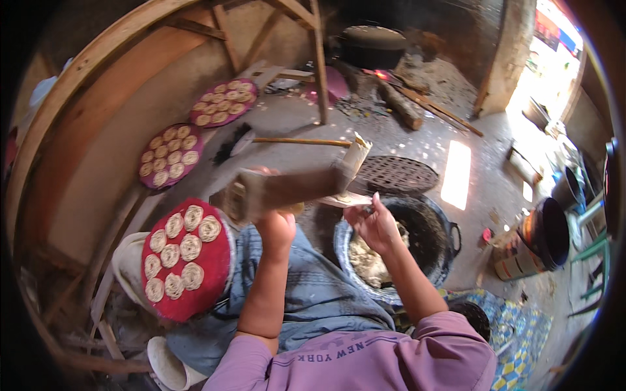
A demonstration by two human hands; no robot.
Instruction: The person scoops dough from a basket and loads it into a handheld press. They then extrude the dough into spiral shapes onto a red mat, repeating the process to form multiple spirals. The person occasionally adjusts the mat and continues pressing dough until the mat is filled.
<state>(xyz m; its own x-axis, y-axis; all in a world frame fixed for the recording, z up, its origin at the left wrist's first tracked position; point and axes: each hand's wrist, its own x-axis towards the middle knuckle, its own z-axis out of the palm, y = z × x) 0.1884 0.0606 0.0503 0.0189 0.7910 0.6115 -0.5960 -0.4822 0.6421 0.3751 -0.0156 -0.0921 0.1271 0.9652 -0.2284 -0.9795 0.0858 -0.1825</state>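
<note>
My left hand (277, 225) is wrapped round a blurred wooden noodle press (297, 190), held up above my lap. My right hand (375, 223) has its fingers and thumb closed at the press's pale lower handle piece; another pale end piece rises above it. Below my right hand is a dark-rimmed basin (450, 257) with a pale lump of dough (368, 260) in it. To my left, beside my knee, a round red tray (212, 283) carries several coiled noodle nests (190, 247).
Two more round trays of noodle nests (171, 154) (225, 101) stand at the far left. A broom (300, 141) and a perforated round mat (391, 174) lie ahead. Farther back, a pot (373, 49) sits over glowing firewood (399, 104). Buckets (528, 241) stand at the right.
</note>
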